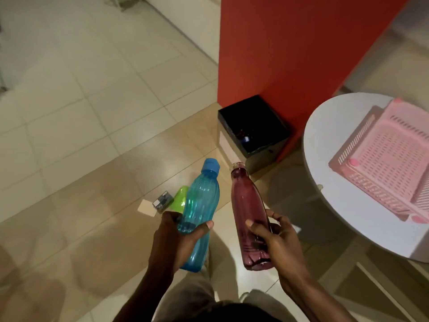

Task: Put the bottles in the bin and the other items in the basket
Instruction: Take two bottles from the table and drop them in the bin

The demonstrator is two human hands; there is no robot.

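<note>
My left hand (176, 238) grips a blue plastic bottle (202, 201) with a blue cap, held above the floor. In my right hand (276, 238) is a maroon bottle (249, 205) with a pale cap, neck pointing away from me. The black bin (269, 145) stands open on the floor against the red wall, just beyond both bottles. A pink slatted basket (392, 159) lies on the round white table (336, 140) at the right. On the floor behind the blue bottle lie a green item (180, 198), a small grey box (162, 202) and a beige card (146, 208).
A red wall panel (290, 47) rises behind the bin. The floor is pale tile, beige near me. The table's edge is close to my right arm. Something small and dark lies inside the bin.
</note>
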